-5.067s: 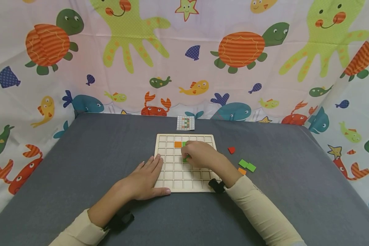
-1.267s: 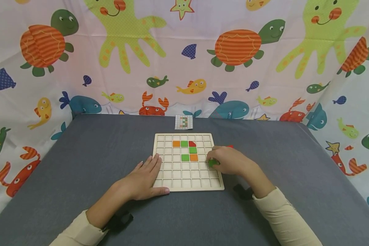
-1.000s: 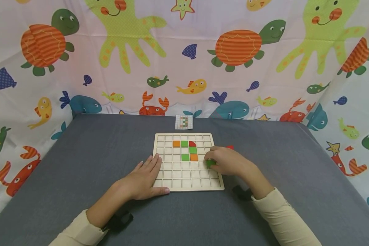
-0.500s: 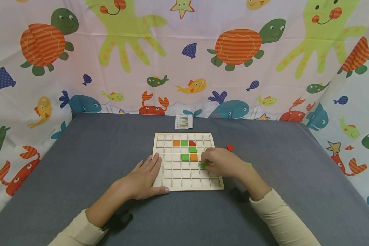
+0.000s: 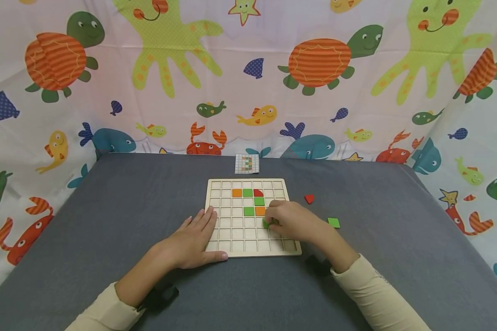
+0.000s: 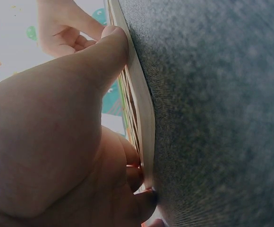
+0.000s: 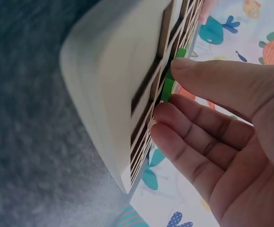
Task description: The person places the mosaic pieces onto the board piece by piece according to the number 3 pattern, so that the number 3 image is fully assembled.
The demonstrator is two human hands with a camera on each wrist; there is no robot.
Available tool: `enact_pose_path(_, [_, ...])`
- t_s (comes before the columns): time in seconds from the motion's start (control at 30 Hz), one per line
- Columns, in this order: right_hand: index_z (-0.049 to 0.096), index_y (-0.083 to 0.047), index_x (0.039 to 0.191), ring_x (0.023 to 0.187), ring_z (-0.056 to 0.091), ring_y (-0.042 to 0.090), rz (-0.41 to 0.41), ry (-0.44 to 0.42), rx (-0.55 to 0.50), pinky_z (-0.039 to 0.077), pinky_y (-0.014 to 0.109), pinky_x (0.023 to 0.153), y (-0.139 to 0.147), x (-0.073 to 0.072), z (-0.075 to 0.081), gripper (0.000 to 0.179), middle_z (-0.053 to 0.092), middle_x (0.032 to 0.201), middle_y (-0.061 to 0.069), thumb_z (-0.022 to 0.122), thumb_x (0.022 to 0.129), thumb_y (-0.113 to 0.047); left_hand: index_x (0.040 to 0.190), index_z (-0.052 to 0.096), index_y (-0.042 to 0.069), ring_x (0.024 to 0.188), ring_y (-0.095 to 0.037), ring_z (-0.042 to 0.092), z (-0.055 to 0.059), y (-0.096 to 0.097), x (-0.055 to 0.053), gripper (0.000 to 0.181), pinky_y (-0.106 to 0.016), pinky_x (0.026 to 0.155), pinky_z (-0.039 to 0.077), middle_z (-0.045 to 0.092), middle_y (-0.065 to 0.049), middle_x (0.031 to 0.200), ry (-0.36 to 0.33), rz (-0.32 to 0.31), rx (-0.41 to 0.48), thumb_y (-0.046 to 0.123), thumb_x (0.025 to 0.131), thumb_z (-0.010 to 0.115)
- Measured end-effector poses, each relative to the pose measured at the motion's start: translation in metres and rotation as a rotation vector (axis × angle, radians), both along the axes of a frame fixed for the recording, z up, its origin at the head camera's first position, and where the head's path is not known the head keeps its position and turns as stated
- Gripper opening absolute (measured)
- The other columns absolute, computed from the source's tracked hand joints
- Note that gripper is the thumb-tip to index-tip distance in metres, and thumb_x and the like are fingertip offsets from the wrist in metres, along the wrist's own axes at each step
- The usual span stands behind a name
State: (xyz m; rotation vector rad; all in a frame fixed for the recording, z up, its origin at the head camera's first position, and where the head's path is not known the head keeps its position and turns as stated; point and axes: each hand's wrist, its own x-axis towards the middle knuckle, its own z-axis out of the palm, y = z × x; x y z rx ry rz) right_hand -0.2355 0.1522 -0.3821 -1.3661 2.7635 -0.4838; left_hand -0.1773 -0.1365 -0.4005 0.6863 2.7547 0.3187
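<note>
In the head view my right hand (image 5: 295,219) pinches a green tile (image 5: 266,224) over the wooden grid board (image 5: 228,248), just below an orange tile (image 5: 259,211). The right wrist view shows this green tile (image 7: 167,88) between thumb and fingers at the grid, its edge close to the cells. Whether it sits in a cell, I cannot tell. My left hand (image 5: 193,242) rests with straight fingers on the board's left edge, its thumb along the front corner. Set in the grid are another orange tile (image 5: 237,193), several green ones and a red rounded tile (image 5: 258,193).
Right of the board lie a red piece (image 5: 309,198) and a loose green tile (image 5: 333,223) on the grey cloth (image 5: 149,193). Behind the board is a small card (image 5: 247,163) printed with a coloured grid. A patterned curtain (image 5: 232,73) encloses the back and sides.
My right hand has carried a green tile from the board's right edge leftward over the grid. An orange tile earlier lying at the right is gone from there. The left hand stays put.
</note>
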Motion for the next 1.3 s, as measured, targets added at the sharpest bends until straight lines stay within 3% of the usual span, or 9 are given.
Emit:
enact_pose_path(0.2, [0.069, -0.01, 0.083, 0.075, 0.054, 0.013, -0.013, -0.03, -0.014, 0.049, 0.027, 0.067, -0.001, 0.003, 0.003, 0.011, 0.06, 0.089, -0.001, 0.076, 0.084, -0.001, 0.158, 0.016, -0.003, 0.151, -0.037, 0.007, 0.0, 0.0, 0.0, 0.108, -0.058, 0.116, 0.014, 0.01, -0.019, 0.165, -0.003, 0.005, -0.005, 0.07, 0.09, 0.057])
enact_pose_path(0.47, [0.073, -0.008, 0.09, 0.078, 0.06, 0.018, 0.026, -0.105, -0.021, 0.051, 0.028, 0.071, -0.002, 0.006, 0.01, 0.006, 0.064, 0.088, -0.002, 0.078, 0.087, -0.006, 0.158, 0.015, -0.003, 0.151, -0.037, 0.007, 0.0, 0.0, -0.001, 0.109, -0.058, 0.117, 0.013, 0.01, -0.019, 0.165, -0.003, 0.006, -0.006, 0.07, 0.09, 0.057])
enact_pose_path(0.8, [0.075, -0.006, 0.095, 0.086, 0.063, 0.016, 0.087, -0.085, -0.004, 0.053, 0.03, 0.079, -0.005, 0.009, 0.011, 0.006, 0.068, 0.093, -0.001, 0.076, 0.089, -0.008, 0.158, 0.016, -0.003, 0.151, -0.037, 0.008, 0.0, 0.0, 0.0, 0.108, -0.058, 0.116, 0.014, 0.01, -0.02, 0.165, -0.002, 0.002, -0.003, 0.07, 0.09, 0.056])
enact_pose_path(1.0, [0.074, -0.007, 0.093, 0.087, 0.062, 0.015, 0.117, -0.073, -0.008, 0.053, 0.03, 0.079, -0.006, 0.01, 0.01, 0.004, 0.068, 0.093, -0.001, 0.075, 0.089, -0.006, 0.158, 0.016, -0.003, 0.151, -0.038, 0.008, 0.0, 0.0, 0.0, 0.108, -0.059, 0.116, 0.014, 0.01, -0.02, 0.165, 0.0, 0.002, -0.002, 0.07, 0.09, 0.056])
enact_pose_path(1.3, [0.077, -0.006, 0.098, 0.082, 0.06, 0.013, 0.164, -0.16, -0.037, 0.052, 0.026, 0.076, -0.006, 0.009, 0.009, 0.008, 0.068, 0.091, -0.005, 0.073, 0.091, -0.007, 0.158, 0.016, -0.004, 0.151, -0.038, 0.008, 0.001, -0.001, 0.001, 0.107, -0.059, 0.116, 0.014, 0.011, -0.02, 0.165, -0.002, 0.0, 0.015, 0.068, 0.091, 0.057])
